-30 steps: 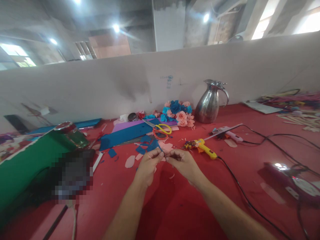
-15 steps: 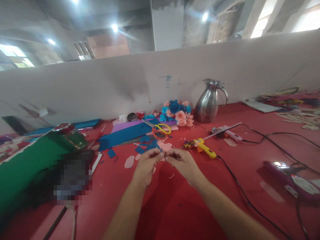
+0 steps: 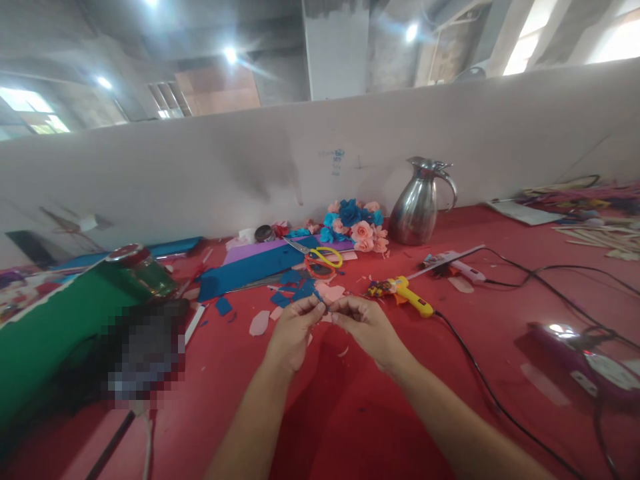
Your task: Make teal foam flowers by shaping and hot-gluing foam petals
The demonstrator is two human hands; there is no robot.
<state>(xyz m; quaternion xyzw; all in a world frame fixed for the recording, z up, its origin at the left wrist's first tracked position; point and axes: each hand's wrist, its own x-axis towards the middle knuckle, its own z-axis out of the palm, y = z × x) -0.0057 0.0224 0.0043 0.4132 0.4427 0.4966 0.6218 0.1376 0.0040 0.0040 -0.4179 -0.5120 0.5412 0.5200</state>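
My left hand [image 3: 295, 327] and my right hand [image 3: 365, 327] meet fingertip to fingertip above the red tabletop, both closed in a pinch. Between them is a small piece of blue paper [image 3: 319, 297], mostly hidden by the fingers. Just beyond lie blue paper scraps [image 3: 305, 289] and pink paper petals [image 3: 330, 292]. Scissors [image 3: 320, 259] with yellow and red handles rest on a long blue paper strip [image 3: 240, 275]. A yellow glue gun [image 3: 413, 298] lies to the right of my right hand.
At the back stand paper flowers [image 3: 354, 227] and a metal jug [image 3: 416, 207]. A pink-white glue gun [image 3: 465, 268] and black cables [image 3: 480, 373] lie to the right, near a purple device [image 3: 575, 360]. On the left are a glass jar [image 3: 143, 272] and a green sheet [image 3: 55, 340].
Both hands stay almost in place, fingers still together. A little more of the blue paper shows between the fingertips.
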